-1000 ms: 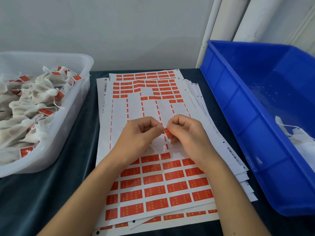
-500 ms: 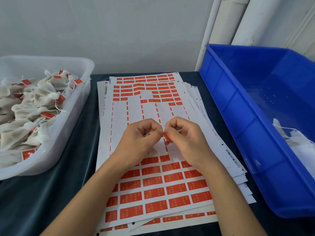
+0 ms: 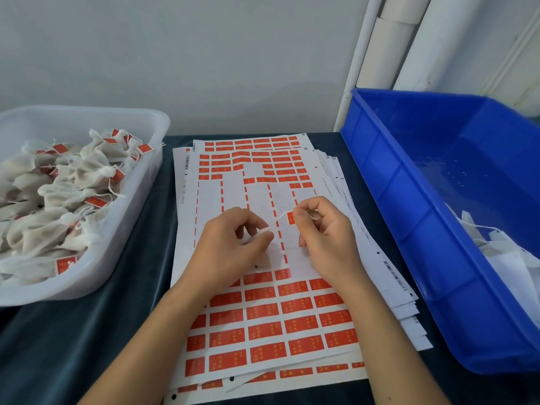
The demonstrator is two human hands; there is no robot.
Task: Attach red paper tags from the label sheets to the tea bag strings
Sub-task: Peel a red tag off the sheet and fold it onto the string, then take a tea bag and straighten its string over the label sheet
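Observation:
Over a stack of label sheets point(image 3: 263, 323) with rows of red tags, my two hands work close together. My right hand point(image 3: 324, 232) pinches a small red tag point(image 3: 290, 218) folded onto a white string point(image 3: 282, 216). My left hand point(image 3: 233, 244) holds a white tea bag point(image 3: 264, 230) in its curled fingers; most of the bag is hidden under the palm. The string runs between the two hands.
A clear plastic tub point(image 3: 140, 194) at the left holds several tagged tea bags point(image 3: 58, 194). A blue bin point(image 3: 409, 229) at the right holds white untagged bags point(image 3: 502, 252) in its near corner. Dark cloth point(image 3: 87, 331) covers the table. White pipes point(image 3: 409, 39) stand behind.
My hands have drawn apart: the right one moved up and right with the red tag, which stretches the string between them. The camera has tilted down a little.

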